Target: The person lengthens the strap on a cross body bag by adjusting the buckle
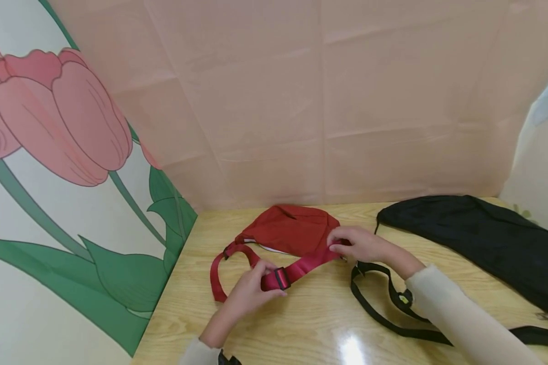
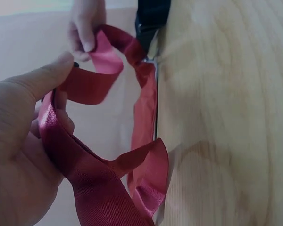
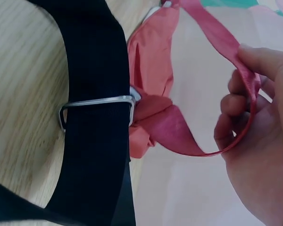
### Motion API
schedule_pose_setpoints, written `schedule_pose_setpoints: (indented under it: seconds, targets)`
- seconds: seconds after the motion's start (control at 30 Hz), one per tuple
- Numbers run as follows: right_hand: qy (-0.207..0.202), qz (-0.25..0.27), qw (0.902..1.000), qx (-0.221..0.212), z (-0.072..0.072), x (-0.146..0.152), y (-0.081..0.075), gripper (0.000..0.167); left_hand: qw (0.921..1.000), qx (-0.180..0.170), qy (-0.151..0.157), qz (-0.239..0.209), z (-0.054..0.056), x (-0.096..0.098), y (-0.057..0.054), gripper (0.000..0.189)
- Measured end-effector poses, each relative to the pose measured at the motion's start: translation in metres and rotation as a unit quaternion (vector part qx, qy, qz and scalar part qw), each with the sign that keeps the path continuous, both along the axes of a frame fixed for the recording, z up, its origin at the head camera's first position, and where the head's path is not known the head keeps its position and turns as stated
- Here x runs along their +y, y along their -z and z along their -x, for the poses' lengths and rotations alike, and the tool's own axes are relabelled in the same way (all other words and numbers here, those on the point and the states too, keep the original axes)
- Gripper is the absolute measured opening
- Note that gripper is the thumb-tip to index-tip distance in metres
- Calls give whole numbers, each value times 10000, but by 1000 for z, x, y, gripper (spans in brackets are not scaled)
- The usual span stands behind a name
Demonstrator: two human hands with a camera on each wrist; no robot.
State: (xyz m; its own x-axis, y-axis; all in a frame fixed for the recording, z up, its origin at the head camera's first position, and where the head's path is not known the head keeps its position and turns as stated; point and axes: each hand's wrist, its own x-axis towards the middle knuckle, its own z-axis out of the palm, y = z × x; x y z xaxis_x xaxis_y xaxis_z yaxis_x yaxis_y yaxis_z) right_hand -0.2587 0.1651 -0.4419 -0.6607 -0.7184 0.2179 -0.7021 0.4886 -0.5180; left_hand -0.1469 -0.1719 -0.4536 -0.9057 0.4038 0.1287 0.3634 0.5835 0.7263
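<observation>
A red waist bag (image 1: pixel 292 228) lies on the wooden table, its red strap (image 1: pixel 308 264) lifted off the surface between both hands. My left hand (image 1: pixel 251 289) grips the strap right beside a black slide buckle (image 1: pixel 282 278), thumb on one side and fingers on the other. Near the bag's right end, my right hand (image 1: pixel 358 243) pinches the strap between thumb and curled fingers; in the right wrist view the strap (image 3: pixel 247 89) loops through that hand. Left of the left hand, another stretch of strap curves in a loop back to the bag.
A larger black bag (image 1: pixel 475 238) lies at the right of the table (image 1: pixel 310 329). Its black strap (image 1: pixel 392 327) curls beneath the right forearm, with a metal ring (image 3: pixel 99 100) close up in the right wrist view. A pinkish sheet (image 1: pixel 324 101) hangs behind the table.
</observation>
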Motion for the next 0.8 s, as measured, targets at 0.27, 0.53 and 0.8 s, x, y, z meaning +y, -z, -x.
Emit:
schedule_pose_setpoints:
  seconds: [0.27,0.53,0.8]
  targets:
    - [-437,-20,9990,-93,-11,-8,-1,7,9986,-81,291,442,-5,11,6,46]
    - [-698,-159,9970,-291,-20,-15,3,7,9904,227,576,1232,-12,18,14,36]
    - [-883,-409,9934,-604,-31,-21,2,8,9724,384,1303,1899,-18,25,17,26]
